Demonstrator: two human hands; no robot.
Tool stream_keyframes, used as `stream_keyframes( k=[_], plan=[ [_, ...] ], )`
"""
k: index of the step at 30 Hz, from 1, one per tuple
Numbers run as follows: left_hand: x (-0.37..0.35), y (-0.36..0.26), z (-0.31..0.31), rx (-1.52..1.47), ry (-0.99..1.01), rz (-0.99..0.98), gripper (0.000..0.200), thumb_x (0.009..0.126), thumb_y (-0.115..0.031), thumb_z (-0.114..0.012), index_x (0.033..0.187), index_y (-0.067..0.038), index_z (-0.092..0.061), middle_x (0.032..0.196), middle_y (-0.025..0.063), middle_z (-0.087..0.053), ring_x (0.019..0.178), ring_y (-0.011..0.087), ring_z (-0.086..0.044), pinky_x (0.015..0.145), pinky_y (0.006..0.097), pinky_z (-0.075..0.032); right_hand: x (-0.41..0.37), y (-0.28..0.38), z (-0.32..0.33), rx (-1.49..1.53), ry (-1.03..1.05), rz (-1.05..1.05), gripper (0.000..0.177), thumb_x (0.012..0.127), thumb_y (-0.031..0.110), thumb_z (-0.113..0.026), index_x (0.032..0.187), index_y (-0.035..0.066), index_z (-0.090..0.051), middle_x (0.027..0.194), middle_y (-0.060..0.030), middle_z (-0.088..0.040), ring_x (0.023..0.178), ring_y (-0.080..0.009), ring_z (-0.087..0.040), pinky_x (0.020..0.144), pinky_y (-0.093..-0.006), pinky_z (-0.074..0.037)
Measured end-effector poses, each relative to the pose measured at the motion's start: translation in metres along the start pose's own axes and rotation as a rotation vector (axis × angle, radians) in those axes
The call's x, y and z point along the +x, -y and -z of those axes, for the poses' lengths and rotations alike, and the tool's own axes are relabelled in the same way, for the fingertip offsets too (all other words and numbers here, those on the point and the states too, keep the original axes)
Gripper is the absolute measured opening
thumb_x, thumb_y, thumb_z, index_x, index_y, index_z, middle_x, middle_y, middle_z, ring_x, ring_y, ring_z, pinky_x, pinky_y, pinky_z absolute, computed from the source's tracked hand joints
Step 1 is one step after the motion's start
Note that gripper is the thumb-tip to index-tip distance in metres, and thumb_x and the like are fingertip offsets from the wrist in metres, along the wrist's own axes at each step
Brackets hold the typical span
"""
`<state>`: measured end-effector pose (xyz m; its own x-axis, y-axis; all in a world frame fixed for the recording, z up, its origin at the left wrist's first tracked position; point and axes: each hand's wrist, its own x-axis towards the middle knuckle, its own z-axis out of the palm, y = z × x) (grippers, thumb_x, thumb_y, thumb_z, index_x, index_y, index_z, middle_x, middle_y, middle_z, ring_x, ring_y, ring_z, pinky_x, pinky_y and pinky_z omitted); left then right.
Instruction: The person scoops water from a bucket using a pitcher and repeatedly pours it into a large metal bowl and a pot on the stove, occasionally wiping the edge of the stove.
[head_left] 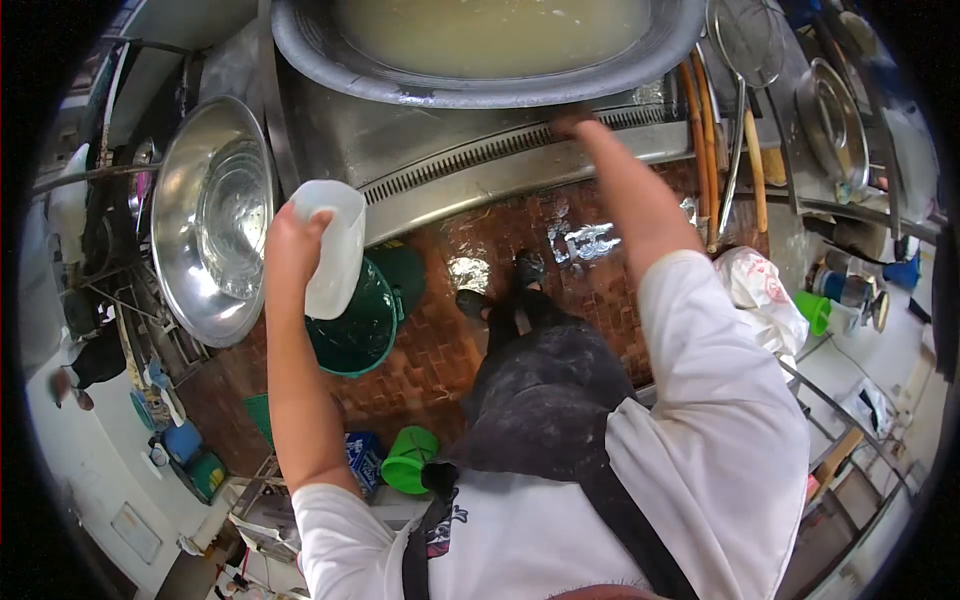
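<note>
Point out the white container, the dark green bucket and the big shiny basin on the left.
White container (340, 250): head view, its side.
Dark green bucket (372, 325): head view, inner wall.
Big shiny basin (230, 215): head view, inner bottom.

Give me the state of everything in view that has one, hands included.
Left hand: closed on white container.
Right hand: near big pan's rim, grip unclear.
White container: tilted, contents unclear.
Big pan: holding cloudy liquid.
Dark green bucket: open-topped, on floor.
Steel basin: uncovered.
</note>
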<state>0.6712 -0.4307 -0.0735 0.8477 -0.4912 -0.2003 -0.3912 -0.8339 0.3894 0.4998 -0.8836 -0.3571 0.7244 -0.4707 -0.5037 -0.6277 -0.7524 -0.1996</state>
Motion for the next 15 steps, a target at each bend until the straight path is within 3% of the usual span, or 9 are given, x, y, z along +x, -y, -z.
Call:
stream_keyframes(
  k=[1,2,4,7,10,11,13,14,15],
  plan=[
    [-0.01,0.006,0.003,-0.039,-0.017,0.042,0.041,0.082,-0.027,-0.074,0.107,0.003,-0.063,0.099,0.0259,-0.067,0.095,0.0423,-0.064,0.08,0.0459,-0.05,0.01,-0.046,-0.004,-0.063,-0.241,0.06,0.048,0.083,0.033,-0.056,0.123,0.008,-0.062,0.128,-0.0193,-0.059,0.119,-0.0366,-0.055,0.101,-0.0462,-0.043],
    [-0.021,0.01,0.004,-0.079,-0.032,0.089,0.04,0.082,-0.027,-0.074,0.107,0.003,-0.063,0.098,0.0257,-0.067,0.094,0.042,-0.064,0.08,0.0454,-0.051,-0.007,-0.068,0.018,0.022,-0.185,-0.08,0.044,0.089,0.028,-0.051,0.127,0.008,-0.06,0.133,-0.0203,-0.055,0.122,-0.0382,-0.053,0.103,-0.0457,-0.042],
    [-0.039,0.0,0.006,-0.073,-0.013,0.12,0.038,0.082,-0.027,-0.074,0.105,0.003,-0.063,0.096,0.0253,-0.067,0.093,0.0418,-0.065,0.079,0.0449,-0.05,0.027,-0.136,0.009,-0.522,-0.029,0.166,0.042,0.091,0.022,-0.048,0.127,0.006,-0.059,0.134,-0.0204,-0.055,0.122,-0.0371,-0.054,0.102,-0.0432,-0.044],
    [-0.054,0.003,0.003,-0.119,-0.024,0.15,0.036,0.083,-0.026,-0.074,0.102,0.003,-0.063,0.095,0.0249,-0.067,0.092,0.0414,-0.065,0.077,0.0442,-0.05,-0.04,-0.108,0.062,-0.216,-0.041,-0.005,0.041,0.089,0.019,-0.049,0.125,0.003,-0.06,0.13,-0.0208,-0.058,0.12,-0.0355,-0.056,0.101,-0.0421,-0.045],
    [-0.064,0.003,0.001,-0.161,-0.023,0.163,0.035,0.083,-0.026,-0.073,0.101,0.003,-0.063,0.094,0.0244,-0.067,0.091,0.0408,-0.065,0.077,0.0437,-0.05,0.036,-0.138,-0.018,-0.345,0.027,0.139,0.039,0.087,0.017,-0.048,0.121,0.002,-0.062,0.127,-0.0208,-0.06,0.117,-0.0349,-0.058,0.1,-0.0426,-0.046],
    [-0.066,0.001,0.0,-0.171,-0.019,0.164,0.035,0.083,-0.026,-0.073,0.101,0.003,-0.063,0.094,0.0242,-0.068,0.09,0.0406,-0.066,0.077,0.0435,-0.05,-0.019,-0.048,0.032,-0.239,0.094,0.142,0.039,0.086,0.018,-0.049,0.119,0.002,-0.064,0.125,-0.0217,-0.06,0.115,-0.0358,-0.059,0.1,-0.0437,-0.047],
    [-0.065,-0.003,-0.005,-0.187,-0.014,0.19,0.034,0.083,-0.025,-0.073,0.101,0.003,-0.063,0.093,0.0228,-0.068,0.088,0.0383,-0.066,0.076,0.0425,-0.05,0.002,0.018,-0.018,-0.078,0.012,0.129,0.044,0.085,0.025,-0.048,0.119,0.002,-0.064,0.124,-0.0227,-0.061,0.115,-0.0355,-0.059,0.101,-0.0437,-0.045],
    [-0.068,-0.005,-0.007,-0.193,-0.009,0.207,0.034,0.083,-0.024,-0.073,0.101,0.002,-0.064,0.093,0.0221,-0.068,0.087,0.0372,-0.067,0.076,0.042,-0.051,-0.044,0.079,0.02,-0.035,0.202,0.113,0.043,0.086,0.025,-0.045,0.116,0.002,-0.066,0.125,-0.0225,-0.06,0.114,-0.0355,-0.06,0.099,-0.0431,-0.046],
    [-0.068,-0.008,-0.006,-0.201,-0.007,0.21,0.033,0.084,-0.024,-0.073,0.102,0.002,-0.064,0.093,0.0208,-0.069,0.087,0.0352,-0.067,0.076,0.0411,-0.051,-0.028,0.101,-0.007,0.084,0.146,0.157,0.041,0.085,0.024,-0.046,0.113,0.003,-0.067,0.125,-0.0224,-0.06,0.115,-0.0347,-0.06,0.097,-0.0433,-0.046]
  ],
)
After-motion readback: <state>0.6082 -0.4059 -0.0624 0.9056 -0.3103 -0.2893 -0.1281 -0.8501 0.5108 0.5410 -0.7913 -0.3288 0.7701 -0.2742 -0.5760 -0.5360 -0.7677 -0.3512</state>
